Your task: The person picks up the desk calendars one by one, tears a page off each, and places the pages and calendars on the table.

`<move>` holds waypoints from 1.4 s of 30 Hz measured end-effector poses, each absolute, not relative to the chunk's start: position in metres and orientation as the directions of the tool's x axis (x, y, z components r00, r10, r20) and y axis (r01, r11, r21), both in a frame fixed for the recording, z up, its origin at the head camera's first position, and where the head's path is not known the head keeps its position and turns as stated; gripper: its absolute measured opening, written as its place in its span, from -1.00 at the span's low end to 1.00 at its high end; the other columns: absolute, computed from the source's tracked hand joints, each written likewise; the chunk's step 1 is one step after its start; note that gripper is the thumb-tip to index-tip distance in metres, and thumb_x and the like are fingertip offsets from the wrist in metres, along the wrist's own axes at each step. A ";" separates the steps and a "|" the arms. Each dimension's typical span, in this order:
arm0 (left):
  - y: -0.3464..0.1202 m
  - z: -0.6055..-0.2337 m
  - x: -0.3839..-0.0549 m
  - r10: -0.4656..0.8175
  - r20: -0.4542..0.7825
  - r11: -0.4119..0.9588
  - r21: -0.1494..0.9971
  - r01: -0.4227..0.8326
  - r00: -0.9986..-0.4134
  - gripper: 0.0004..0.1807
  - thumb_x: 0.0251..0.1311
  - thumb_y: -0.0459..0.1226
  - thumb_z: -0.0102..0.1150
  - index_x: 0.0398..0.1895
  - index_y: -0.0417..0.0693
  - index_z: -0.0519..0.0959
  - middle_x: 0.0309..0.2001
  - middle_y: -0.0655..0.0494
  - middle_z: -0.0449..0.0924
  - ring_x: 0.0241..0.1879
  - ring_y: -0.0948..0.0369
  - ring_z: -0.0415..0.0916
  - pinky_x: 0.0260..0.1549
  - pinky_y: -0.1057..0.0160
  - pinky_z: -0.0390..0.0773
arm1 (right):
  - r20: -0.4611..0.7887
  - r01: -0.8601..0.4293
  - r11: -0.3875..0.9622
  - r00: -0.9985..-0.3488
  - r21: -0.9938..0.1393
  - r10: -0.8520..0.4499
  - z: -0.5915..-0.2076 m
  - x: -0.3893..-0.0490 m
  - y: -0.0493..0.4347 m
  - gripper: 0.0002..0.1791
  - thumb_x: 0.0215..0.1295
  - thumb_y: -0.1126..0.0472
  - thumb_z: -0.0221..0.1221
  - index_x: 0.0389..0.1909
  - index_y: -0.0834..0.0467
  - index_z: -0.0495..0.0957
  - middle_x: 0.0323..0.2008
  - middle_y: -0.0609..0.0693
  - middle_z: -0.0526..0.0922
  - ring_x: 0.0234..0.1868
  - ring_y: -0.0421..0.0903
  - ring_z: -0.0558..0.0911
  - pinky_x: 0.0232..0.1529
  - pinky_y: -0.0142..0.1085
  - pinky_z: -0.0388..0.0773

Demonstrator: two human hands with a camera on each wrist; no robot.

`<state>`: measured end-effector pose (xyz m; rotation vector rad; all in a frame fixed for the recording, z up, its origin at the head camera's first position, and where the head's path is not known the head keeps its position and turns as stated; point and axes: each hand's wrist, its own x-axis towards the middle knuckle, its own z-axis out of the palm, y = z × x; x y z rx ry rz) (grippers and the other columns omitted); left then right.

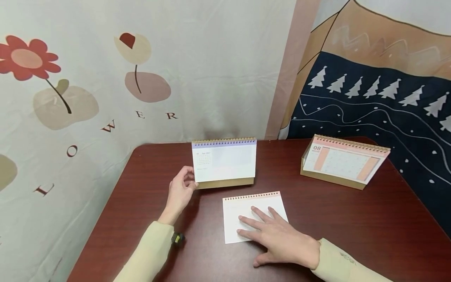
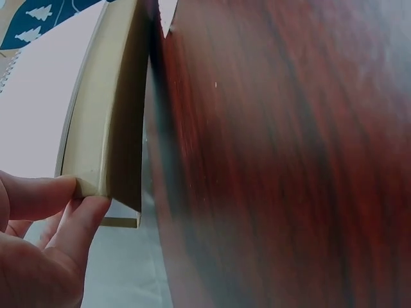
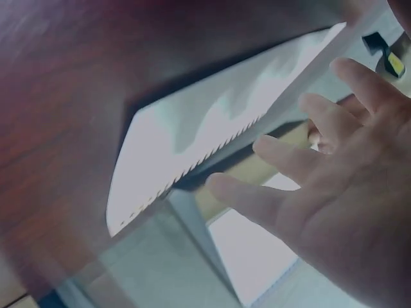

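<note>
A desk calendar (image 1: pixel 225 162) with a purple top strip and a kraft-cardboard stand is upright at the back middle of the table. My left hand (image 1: pixel 181 192) pinches the lower left corner of its stand; the left wrist view shows thumb and fingertips on the cardboard edge (image 2: pixel 93 160). In front of it lies a loose white calendar page (image 1: pixel 232 219) with a row of punched holes along its far edge. Over that page my right hand (image 1: pixel 278 239) is spread, fingers straight and apart, hiding its lower right part. The right wrist view shows the page (image 3: pixel 186 138) beyond the fingertips.
A second desk calendar (image 1: pixel 345 160), pink and marked 08, stands angled at the back right of the dark red table (image 1: pixel 141 203). Behind the table hang a light flower-print cloth (image 1: pixel 218 70) and a dark tree-print cloth (image 1: pixel 373 105). A black wrist strap (image 1: pixel 177 239) is at the left cuff.
</note>
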<state>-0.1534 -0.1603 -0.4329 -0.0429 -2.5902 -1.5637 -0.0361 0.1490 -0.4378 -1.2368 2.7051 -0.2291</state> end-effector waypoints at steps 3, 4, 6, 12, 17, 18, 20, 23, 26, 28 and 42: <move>-0.161 -0.432 -0.157 -0.022 0.124 0.502 0.859 0.096 -0.992 -0.62 0.13 -0.62 0.24 -0.04 -0.14 0.54 -0.19 -0.11 0.65 -0.24 0.01 0.71 -0.33 0.34 0.56 | -0.069 -0.692 0.682 -0.688 -0.237 -0.723 -0.434 -0.041 0.155 -0.10 0.21 -0.42 0.29 0.53 -0.20 0.35 0.60 -0.13 0.18 0.60 0.19 0.10 0.39 0.41 0.14; -0.162 -0.432 -0.158 -0.018 0.127 0.513 0.853 0.100 -0.992 -0.63 0.12 -0.62 0.24 -0.04 -0.14 0.54 -0.19 -0.11 0.65 -0.24 0.01 0.71 -0.33 0.33 0.57 | -0.053 -0.680 0.691 -0.702 -0.246 -0.710 -0.434 -0.043 0.158 -0.11 0.22 -0.42 0.28 0.54 -0.19 0.35 0.60 -0.12 0.19 0.60 0.19 0.10 0.39 0.41 0.13; -0.163 -0.432 -0.161 -0.009 0.128 0.528 0.843 0.104 -0.992 -0.63 0.13 -0.62 0.23 -0.04 -0.14 0.53 -0.20 -0.10 0.63 -0.26 0.02 0.70 -0.33 0.31 0.57 | -0.008 -0.658 0.704 -0.729 -0.266 -0.684 -0.433 -0.046 0.163 -0.12 0.26 -0.41 0.26 0.54 -0.15 0.35 0.59 -0.10 0.22 0.60 0.19 0.12 0.39 0.43 0.12; -0.167 -0.434 -0.166 0.002 0.126 0.554 0.826 0.106 -0.992 -0.63 0.14 -0.61 0.19 -0.01 -0.16 0.51 -0.17 -0.11 0.60 -0.20 0.02 0.68 -0.27 0.22 0.59 | 0.167 -0.628 0.729 -0.777 -0.274 -0.607 -0.434 -0.056 0.178 -0.22 0.31 -0.35 0.26 0.45 -0.05 0.47 0.50 -0.02 0.38 0.52 0.22 0.28 0.36 0.40 0.21; -0.171 -0.437 -0.170 0.006 0.131 0.579 0.808 0.111 -0.991 -0.63 0.15 -0.61 0.17 0.00 -0.16 0.50 -0.13 -0.12 0.63 -0.17 0.00 0.69 -0.23 0.15 0.60 | 0.270 -0.591 0.756 -0.805 -0.280 -0.529 -0.435 -0.061 0.190 -0.32 0.30 -0.22 0.34 0.37 -0.01 0.56 0.41 -0.04 0.50 0.47 0.19 0.37 0.33 0.39 0.27; -0.171 -0.437 -0.171 0.007 0.129 0.584 0.805 0.109 -0.992 -0.63 0.15 -0.61 0.17 0.00 -0.15 0.51 -0.13 -0.12 0.64 -0.16 0.00 0.69 -0.22 0.14 0.60 | 0.281 -0.580 0.761 -0.812 -0.289 -0.512 -0.435 -0.062 0.192 -0.32 0.30 -0.21 0.34 0.37 0.00 0.56 0.41 -0.04 0.51 0.47 0.18 0.38 0.33 0.40 0.26; -0.172 -0.438 -0.172 0.009 0.126 0.597 0.795 0.106 -0.992 -0.64 0.15 -0.60 0.18 -0.01 -0.14 0.51 -0.16 -0.11 0.65 -0.17 0.01 0.69 -0.23 0.14 0.59 | 0.297 -0.560 0.770 -0.824 -0.305 -0.482 -0.434 -0.064 0.196 -0.33 0.30 -0.19 0.35 0.37 0.01 0.56 0.40 -0.04 0.52 0.47 0.17 0.38 0.33 0.41 0.25; -0.175 -0.439 -0.175 0.014 0.114 0.623 0.776 0.098 -0.993 -0.66 0.17 -0.59 0.18 -0.03 -0.12 0.51 -0.21 -0.10 0.66 -0.20 0.03 0.68 -0.25 0.17 0.55 | 0.324 -0.537 0.776 -0.837 -0.332 -0.441 -0.432 -0.066 0.202 -0.31 0.27 -0.13 0.38 0.38 0.04 0.54 0.39 -0.02 0.53 0.47 0.16 0.38 0.34 0.41 0.24; -0.179 -0.440 -0.178 0.022 0.106 0.655 0.749 0.094 -0.994 -0.69 0.17 -0.58 0.17 -0.07 -0.13 0.50 -0.26 -0.10 0.65 -0.25 0.03 0.65 -0.29 0.18 0.51 | 0.358 -0.528 0.775 -0.839 -0.348 -0.411 -0.430 -0.068 0.208 -0.31 0.25 -0.06 0.41 0.38 0.08 0.54 0.38 -0.01 0.54 0.46 0.17 0.39 0.35 0.39 0.24; -0.181 -0.441 -0.179 0.026 0.101 0.674 0.733 0.092 -0.995 -0.70 0.16 -0.58 0.19 -0.10 -0.15 0.49 -0.28 -0.11 0.64 -0.28 0.03 0.63 -0.30 0.18 0.51 | 0.370 -0.521 0.775 -0.841 -0.357 -0.395 -0.430 -0.068 0.211 -0.31 0.25 -0.02 0.41 0.38 0.08 0.53 0.38 -0.01 0.54 0.46 0.17 0.39 0.35 0.38 0.23; -0.189 -0.442 -0.179 0.093 -0.014 0.721 0.690 0.058 -0.996 -0.52 0.14 -0.57 0.14 0.17 -0.25 0.42 0.00 -0.25 0.65 -0.01 -0.11 0.66 -0.05 -0.04 0.61 | 0.385 -0.451 0.810 -0.871 -0.375 -0.306 -0.421 -0.072 0.232 -0.30 0.27 0.00 0.39 0.41 0.10 0.50 0.41 0.07 0.50 0.48 0.23 0.34 0.39 0.33 0.22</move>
